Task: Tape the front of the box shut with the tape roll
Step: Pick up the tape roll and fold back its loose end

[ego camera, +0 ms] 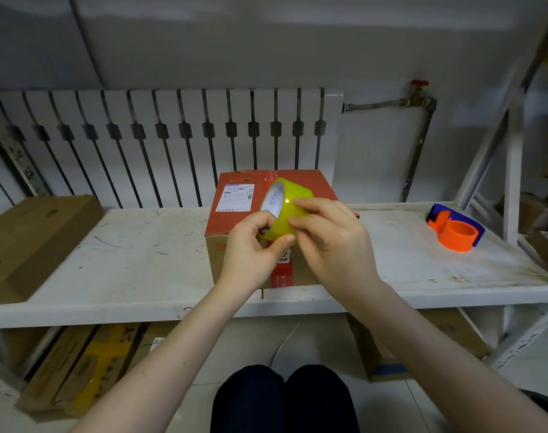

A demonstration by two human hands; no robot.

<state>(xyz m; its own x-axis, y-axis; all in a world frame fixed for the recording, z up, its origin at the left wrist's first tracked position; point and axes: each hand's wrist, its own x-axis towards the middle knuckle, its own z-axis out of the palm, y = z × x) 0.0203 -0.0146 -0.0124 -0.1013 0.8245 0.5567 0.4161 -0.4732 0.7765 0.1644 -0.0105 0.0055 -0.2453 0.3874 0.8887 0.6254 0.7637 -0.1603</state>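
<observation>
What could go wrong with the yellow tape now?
1. Both hands, left and right, hold the tape roll in the air, so it might slip and drop.
2. No loose tape end shows; picking at it could tear off a sliver.
3. The box sits near the shelf front edge, so pressing tape on could shift it.
</observation>
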